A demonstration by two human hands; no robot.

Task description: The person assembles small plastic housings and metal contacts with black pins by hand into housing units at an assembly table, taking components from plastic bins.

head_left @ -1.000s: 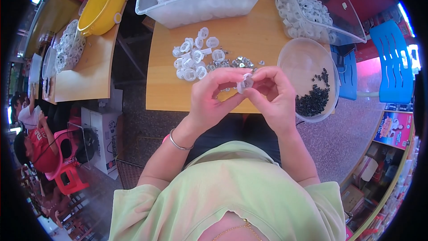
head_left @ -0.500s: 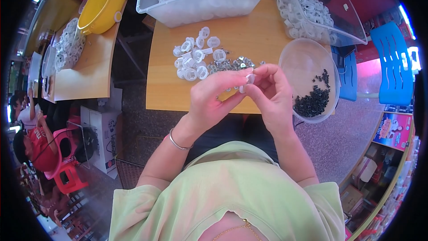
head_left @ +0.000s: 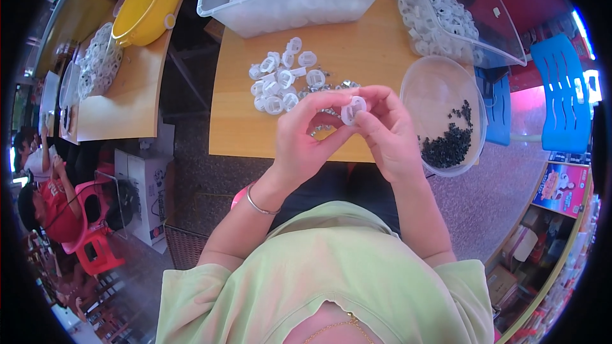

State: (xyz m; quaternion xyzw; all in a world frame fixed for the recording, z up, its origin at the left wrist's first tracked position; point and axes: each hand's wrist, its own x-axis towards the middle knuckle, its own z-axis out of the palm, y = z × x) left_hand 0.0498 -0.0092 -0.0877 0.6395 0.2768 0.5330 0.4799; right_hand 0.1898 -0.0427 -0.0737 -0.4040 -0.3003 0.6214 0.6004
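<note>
Above the near edge of the table, a round white plastic part (head_left: 352,111) is pinched between the fingertips of both hands, its slotted face showing. My left hand (head_left: 305,129) grips its left rim with thumb and fingers. On the other side, my right hand (head_left: 390,130) presses its thumb against the face, fingers curled behind the rim. Small shiny metal pieces (head_left: 322,129) lie on the table behind my hands, partly hidden by them. Left of these sits a loose pile of similar white parts (head_left: 273,83).
A translucent bin (head_left: 299,16) of white parts stands at the back. Right of my hands, an oval plastic tub (head_left: 414,83) holds small black pieces (head_left: 449,146). A tilted clear container (head_left: 491,22) with white parts is back right. A yellow basin (head_left: 143,9) stands on the left table.
Both hands have turned the white part so its slotted face now shows; earlier it was seen nearly edge-on. My right thumb has come onto that face.
</note>
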